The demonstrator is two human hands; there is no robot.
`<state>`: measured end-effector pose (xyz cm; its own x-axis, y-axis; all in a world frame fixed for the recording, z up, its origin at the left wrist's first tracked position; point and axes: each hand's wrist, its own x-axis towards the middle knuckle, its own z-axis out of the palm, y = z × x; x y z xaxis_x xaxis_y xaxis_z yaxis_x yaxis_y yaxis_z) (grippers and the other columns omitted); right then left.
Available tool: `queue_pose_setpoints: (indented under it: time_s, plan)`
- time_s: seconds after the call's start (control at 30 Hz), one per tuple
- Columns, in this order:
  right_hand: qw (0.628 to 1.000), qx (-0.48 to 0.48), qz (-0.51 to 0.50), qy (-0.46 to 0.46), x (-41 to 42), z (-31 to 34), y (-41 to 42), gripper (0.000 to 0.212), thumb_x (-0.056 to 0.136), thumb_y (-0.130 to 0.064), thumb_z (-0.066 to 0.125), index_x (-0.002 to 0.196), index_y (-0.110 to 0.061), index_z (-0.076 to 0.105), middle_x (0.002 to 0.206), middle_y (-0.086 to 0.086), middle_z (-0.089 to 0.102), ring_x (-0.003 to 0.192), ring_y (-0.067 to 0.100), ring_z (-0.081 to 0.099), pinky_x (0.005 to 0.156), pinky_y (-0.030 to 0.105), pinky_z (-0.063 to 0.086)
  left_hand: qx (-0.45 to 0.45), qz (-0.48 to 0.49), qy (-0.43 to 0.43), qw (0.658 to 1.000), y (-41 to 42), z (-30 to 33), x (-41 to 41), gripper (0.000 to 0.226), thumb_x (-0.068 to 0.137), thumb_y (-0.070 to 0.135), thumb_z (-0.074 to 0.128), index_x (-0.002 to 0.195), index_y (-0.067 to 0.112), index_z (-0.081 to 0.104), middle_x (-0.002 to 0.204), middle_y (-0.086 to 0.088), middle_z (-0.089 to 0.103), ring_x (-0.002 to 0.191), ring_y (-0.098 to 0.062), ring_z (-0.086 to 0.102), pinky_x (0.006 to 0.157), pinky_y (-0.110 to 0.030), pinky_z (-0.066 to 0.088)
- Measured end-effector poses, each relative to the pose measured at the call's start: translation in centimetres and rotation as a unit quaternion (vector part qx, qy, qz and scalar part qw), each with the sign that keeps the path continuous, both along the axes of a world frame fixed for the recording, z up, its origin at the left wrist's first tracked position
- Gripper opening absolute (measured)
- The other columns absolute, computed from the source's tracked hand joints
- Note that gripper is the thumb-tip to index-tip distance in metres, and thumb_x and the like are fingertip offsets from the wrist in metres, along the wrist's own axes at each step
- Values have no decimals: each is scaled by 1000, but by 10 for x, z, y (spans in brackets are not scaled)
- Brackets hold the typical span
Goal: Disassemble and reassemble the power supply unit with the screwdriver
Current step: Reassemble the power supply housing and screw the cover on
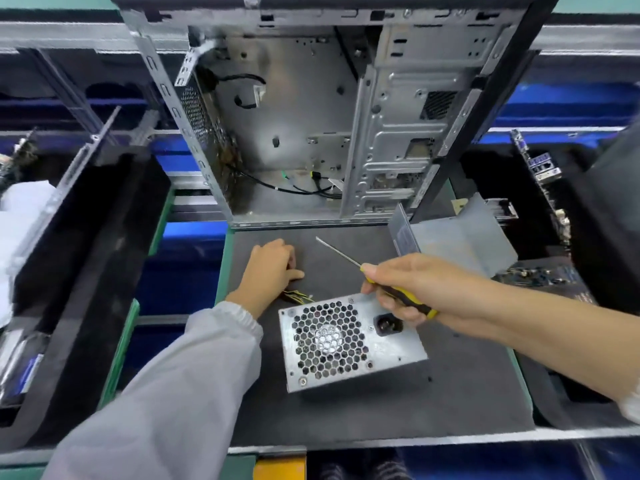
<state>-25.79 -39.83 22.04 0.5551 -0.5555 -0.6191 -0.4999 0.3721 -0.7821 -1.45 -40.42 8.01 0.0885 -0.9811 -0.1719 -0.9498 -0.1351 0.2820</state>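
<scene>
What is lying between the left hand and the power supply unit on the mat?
In the head view, a bundle of yellow and black wires lies between the left hand and the power supply unit.

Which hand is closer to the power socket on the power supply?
Right. The right hand holds the screwdriver just above the socket; the left hand rests on the mat, up and left.

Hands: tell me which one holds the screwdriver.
The right hand grips the screwdriver; the left hand rests on the mat, holding no tool.
</scene>
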Motion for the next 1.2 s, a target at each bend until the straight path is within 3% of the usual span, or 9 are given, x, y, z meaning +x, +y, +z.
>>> queue_pose_setpoints:
  time_s: [0.13,0.23,0.4,0.53,0.83,0.97,1.03,1.1,1.2]
  plan:
    - [998,20,-49,-35,-6,-5,0,34,96,-37,51,93,-4,61,59,0,47,41,9,35,39,19,29,21,-38,-38,998,9,5,-2,15,92,26,65,96,11,63,108,-5,59,106,-25,55,95,-35,34]
    - [994,-49,-66,-71,-5,-6,5,29,91,-32,60,90,-3,61,57,-4,45,40,8,34,40,17,28,-83,93,170,977,16,32,-13,13,90,19,69,85,8,65,86,-1,66,80,-14,61,78,-24,43]
    - [920,-371,-86,-89,5,0,10,19,79,-28,75,95,-21,67,52,-15,46,51,5,40,53,19,36,-19,212,616,759,36,106,-55,11,89,10,67,78,11,66,58,5,64,52,-2,57,54,-13,49]
    - [835,-545,-50,-50,11,6,16,22,83,-37,70,82,-14,68,72,0,61,69,20,55,64,43,47,58,270,700,658,60,136,-83,22,82,0,67,68,14,77,67,-4,61,61,-9,54,55,-17,50]
    - [736,-676,51,1,-2,-7,35,11,79,-15,76,81,-10,67,82,3,57,65,25,54,51,43,47,54,416,751,509,92,140,-107,13,93,-1,58,82,2,65,66,-14,70,51,-20,68,46,-27,56]
    - [753,-657,39,-15,-5,-12,39,8,82,-12,73,86,-8,68,85,4,58,68,24,55,55,43,48,34,340,756,558,102,131,-105,34,93,-3,55,68,7,75,72,-12,74,66,-19,74,56,-27,59]
    - [771,-635,33,-40,-10,-16,42,8,83,-12,71,87,-6,67,83,4,56,70,23,54,57,42,47,0,244,674,698,109,128,-101,34,94,-2,56,72,12,77,82,-11,75,79,-18,74,69,-26,60]
    - [791,-606,43,-72,-22,-24,49,14,85,-18,68,82,-5,65,80,2,55,69,21,52,57,37,44,-121,152,454,870,115,124,-91,21,92,1,62,82,15,73,85,-4,74,82,-10,70,80,-23,56]
    - [793,-598,97,-64,-38,-39,66,15,84,-19,69,77,-7,64,80,-3,53,64,21,50,54,36,44,-225,-1,240,944,124,118,-82,14,87,2,68,97,11,72,98,1,70,93,-7,62,89,-20,46]
